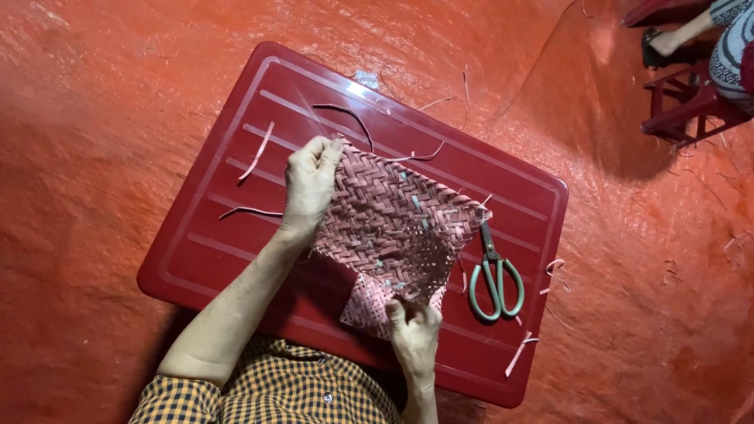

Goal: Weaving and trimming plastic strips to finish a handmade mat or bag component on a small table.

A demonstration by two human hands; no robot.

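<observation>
- We see a woven mat (393, 228) of flat strips, matt, ribbed texture.
- Tabletop (236, 235): glossy red plastic, grooved.
- Scissors (495, 279): metal blades, smooth green handles.
- Floor sheet (102, 118): wrinkled, slight sheen.
- Our shirt (275, 392): checked cloth.

A woven mat (393, 228) is held above a tray (236, 259), gripped at its far left corner by the left hand (310, 184) and at its near edge by the right hand (414, 330); scissors (495, 279) are laid on the tray just right of the mat
</observation>
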